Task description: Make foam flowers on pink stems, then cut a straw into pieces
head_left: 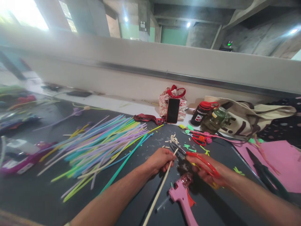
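Note:
A long cream pipe cleaner (pixel 158 193) is pinched near its upper end by my left hand (pixel 163 159), its other end running down out of view. My right hand (pixel 204 169) grips red-handled scissors (pixel 203 161), with the blades close to the tip of the pipe cleaner. Whether the blades touch it I cannot tell. Just beyond them lie short cut cream pieces (pixel 174 139) and small green pieces (pixel 187 146). A pink glue gun (pixel 182 194) rests between my forearms, and a dark lump (pixel 184 167) sits by its front end.
Many coloured pipe cleaners (pixel 105 144) spread across the left of the dark table (pixel 77 207). A phone (pixel 172 110) leans on a patterned bag (pixel 162 102) at the back. A dark bottle (pixel 199 114), green bottle (pixel 215 121), tote bag (pixel 240 116), pink sheet (pixel 279 160) and dark-handled pliers (pixel 265 172) are rightward.

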The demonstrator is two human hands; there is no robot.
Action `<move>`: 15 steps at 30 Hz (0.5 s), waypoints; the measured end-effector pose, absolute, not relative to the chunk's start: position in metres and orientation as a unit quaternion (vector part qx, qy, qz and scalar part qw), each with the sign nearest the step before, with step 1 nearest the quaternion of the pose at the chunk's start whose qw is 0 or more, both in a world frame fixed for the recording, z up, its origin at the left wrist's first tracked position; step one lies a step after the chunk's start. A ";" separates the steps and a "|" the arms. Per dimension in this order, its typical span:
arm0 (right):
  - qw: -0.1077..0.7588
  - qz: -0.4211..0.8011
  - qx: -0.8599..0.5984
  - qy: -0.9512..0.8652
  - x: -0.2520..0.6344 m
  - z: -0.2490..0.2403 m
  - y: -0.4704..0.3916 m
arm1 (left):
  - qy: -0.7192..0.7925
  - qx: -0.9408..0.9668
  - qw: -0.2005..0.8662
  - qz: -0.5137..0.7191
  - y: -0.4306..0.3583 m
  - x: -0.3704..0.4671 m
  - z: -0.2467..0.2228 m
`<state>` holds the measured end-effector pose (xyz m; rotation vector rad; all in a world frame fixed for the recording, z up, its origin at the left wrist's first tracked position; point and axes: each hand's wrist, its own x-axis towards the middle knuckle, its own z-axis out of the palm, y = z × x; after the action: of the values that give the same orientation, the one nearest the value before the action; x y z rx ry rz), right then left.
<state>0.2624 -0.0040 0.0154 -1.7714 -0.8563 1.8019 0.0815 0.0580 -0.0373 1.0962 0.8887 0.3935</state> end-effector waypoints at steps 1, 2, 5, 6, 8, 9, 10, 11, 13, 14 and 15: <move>0.234 0.655 -0.647 -0.312 0.262 0.016 -0.005 | 0.405 0.501 0.744 0.177 0.058 0.082 -0.037; 0.235 0.654 -0.648 -0.311 0.262 0.017 -0.005 | 0.404 0.501 0.745 0.176 0.058 0.082 -0.038; 0.229 0.650 -0.658 -0.304 0.260 0.019 -0.007 | 0.401 0.501 0.746 0.177 0.057 0.082 -0.037; 0.224 0.648 -0.662 -0.302 0.259 0.020 -0.008 | 0.402 0.502 0.745 0.177 0.056 0.082 -0.037; 0.228 0.643 -0.668 -0.297 0.257 0.021 -0.009 | 0.403 0.504 0.744 0.173 0.055 0.082 -0.037; 0.236 0.640 -0.669 -0.296 0.257 0.022 -0.010 | 0.404 0.505 0.743 0.171 0.055 0.082 -0.037; 0.247 0.638 -0.667 -0.295 0.257 0.022 -0.011 | 0.404 0.506 0.743 0.170 0.055 0.082 -0.037; 0.258 0.638 -0.664 -0.293 0.257 0.023 -0.012 | 0.404 0.505 0.744 0.168 0.055 0.082 -0.037; 0.269 0.646 -0.655 -0.284 0.257 0.025 -0.015 | 0.404 0.503 0.745 0.172 0.055 0.081 -0.036; 0.272 0.649 -0.652 -0.281 0.258 0.026 -0.016 | 0.403 0.500 0.745 0.179 0.055 0.081 -0.035; 0.275 0.650 -0.650 -0.282 0.258 0.028 -0.018 | 0.403 0.495 0.746 0.188 0.056 0.080 -0.035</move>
<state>0.2579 -0.0182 0.0280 -1.7477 -0.7592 1.7471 0.0801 0.0561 -0.0346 1.0842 0.8810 0.4113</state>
